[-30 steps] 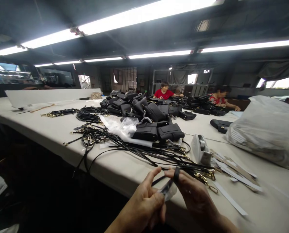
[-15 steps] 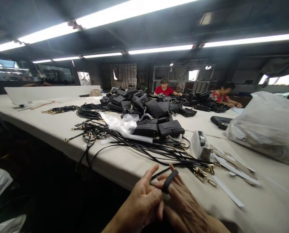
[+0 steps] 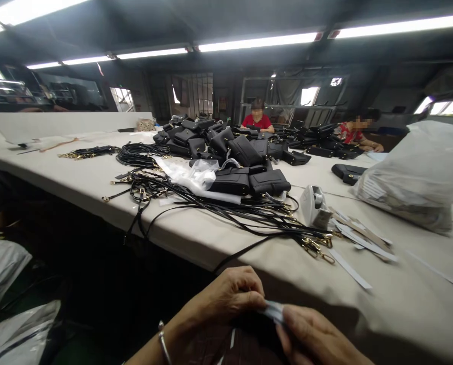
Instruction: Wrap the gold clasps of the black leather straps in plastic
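Note:
My left hand (image 3: pixel 241 294) and my right hand (image 3: pixel 313 329) are close together in front of the table edge, both with closed fingers. Between them they pinch a small pale strip (image 3: pixel 274 310), whose material I cannot make out. A black strap (image 3: pixel 245 249) runs off the table edge toward my left hand, and its lower end is hidden. Beyond my hands lies a bundle of thin black straps (image 3: pixel 226 218) with gold clasps (image 3: pixel 313 248) at the right end.
Black handbags (image 3: pixel 245 152) are heaped mid-table, with white wrapping (image 3: pixel 196 175) before them. To the right stand a tape dispenser (image 3: pixel 314 207), paper strips (image 3: pixel 363 238) and a large plastic bag (image 3: pixel 412 182). Two people (image 3: pixel 257 119) sit across the table.
The black loop around the right hand's fingers is no longer in view. My hands have lowered and closed on the pale strip. The camera view has tipped downward.

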`<state>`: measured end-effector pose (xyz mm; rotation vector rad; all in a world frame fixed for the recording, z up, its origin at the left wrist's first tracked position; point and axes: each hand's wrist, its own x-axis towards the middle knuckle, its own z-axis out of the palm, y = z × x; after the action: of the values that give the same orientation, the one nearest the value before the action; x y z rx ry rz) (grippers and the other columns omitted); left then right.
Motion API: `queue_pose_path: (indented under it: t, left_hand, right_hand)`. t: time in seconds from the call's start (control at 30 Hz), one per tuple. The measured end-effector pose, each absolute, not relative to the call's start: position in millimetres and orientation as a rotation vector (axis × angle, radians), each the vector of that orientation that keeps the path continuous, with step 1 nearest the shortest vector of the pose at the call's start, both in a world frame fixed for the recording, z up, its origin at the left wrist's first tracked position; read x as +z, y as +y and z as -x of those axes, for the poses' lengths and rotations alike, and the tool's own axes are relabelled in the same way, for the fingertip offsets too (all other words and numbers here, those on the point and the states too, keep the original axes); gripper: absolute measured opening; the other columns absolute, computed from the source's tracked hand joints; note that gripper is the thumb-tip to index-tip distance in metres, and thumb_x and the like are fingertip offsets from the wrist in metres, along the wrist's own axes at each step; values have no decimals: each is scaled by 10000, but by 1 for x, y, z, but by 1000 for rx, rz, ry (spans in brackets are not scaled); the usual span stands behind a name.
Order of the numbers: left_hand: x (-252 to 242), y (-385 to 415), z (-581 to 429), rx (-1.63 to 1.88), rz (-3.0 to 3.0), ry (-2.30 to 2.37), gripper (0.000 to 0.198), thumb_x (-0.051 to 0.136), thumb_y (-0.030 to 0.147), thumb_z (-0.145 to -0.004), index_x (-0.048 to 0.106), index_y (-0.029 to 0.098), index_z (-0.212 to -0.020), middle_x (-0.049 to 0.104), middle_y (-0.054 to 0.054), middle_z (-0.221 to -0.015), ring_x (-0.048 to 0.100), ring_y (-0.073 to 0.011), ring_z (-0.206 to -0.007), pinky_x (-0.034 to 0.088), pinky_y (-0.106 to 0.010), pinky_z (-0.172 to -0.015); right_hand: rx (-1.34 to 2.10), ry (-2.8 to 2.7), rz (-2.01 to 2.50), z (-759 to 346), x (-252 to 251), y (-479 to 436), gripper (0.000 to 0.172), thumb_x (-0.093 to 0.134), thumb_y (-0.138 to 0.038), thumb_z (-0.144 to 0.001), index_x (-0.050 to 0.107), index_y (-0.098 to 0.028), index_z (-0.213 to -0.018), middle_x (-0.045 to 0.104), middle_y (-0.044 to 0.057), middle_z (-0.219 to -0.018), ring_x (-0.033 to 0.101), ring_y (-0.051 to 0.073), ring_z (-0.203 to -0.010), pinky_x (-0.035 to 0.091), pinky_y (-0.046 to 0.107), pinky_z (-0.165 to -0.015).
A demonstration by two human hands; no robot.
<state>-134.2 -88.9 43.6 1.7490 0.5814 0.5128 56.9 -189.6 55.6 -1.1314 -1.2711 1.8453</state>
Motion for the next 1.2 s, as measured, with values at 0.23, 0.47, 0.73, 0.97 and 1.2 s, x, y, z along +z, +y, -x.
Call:
queue_pose_path:
  t: [0.23, 0.47, 0.73, 0.97, 1.2]
  left_hand:
    - [16, -124, 107, 1114, -1399, 770, 441, 465, 587, -940, 605, 195, -1085, 576, -27, -821, 489, -133, -594, 402, -258, -585]
    - [43, -121, 128, 769, -1451, 523, 427, 476, 513, -961, 690, 144, -946, 557, -32, -731, 493, -144, -648, 388, -259, -645]
    - [70, -87, 197, 463, -1338, 737, 363, 626, 463, -883, 698, 108, -864, 456, 38, -632, 337, -80, -566, 258, -199, -534]
    - [61, -58, 218, 499, -1378, 649, 300, 829, 329, -687, 683, 153, -881, 543, 30, -727, 454, -104, -658, 332, -199, -587]
    - [65, -60, 183, 884, -1065, 500, 402, 703, 522, -818, 621, 132, -768, 476, 26, -658, 381, -76, -557, 279, -212, -529]
  right_hand:
    - [1601, -816, 676, -37, 102, -168, 289, 605, -424, -932, 670, -169, -1051, 569, -3, -713, 586, 123, -716, 526, 310, -838]
    - [548, -1669, 881, -40, 99, -130, 140, 483, -245, -989, 612, -251, -1041, 675, 24, -853, 654, 196, -856, 411, 465, -1075]
    - [197, -2429, 1083, -54, 59, -119, 64, 563, -254, -913, 576, -213, -866, 649, 50, -825, 563, 197, -702, 491, 326, -698]
    - [1494, -2041, 1222, -23, 96, -134, 426, 406, -528, -986, 618, -198, -819, 544, -2, -692, 437, 114, -564, 380, 207, -510]
    - [1863, -1264, 796, 9, 121, -110, 401, 466, -502, -980, 665, -161, -1053, 586, 27, -677, 590, 169, -699, 501, 282, -696]
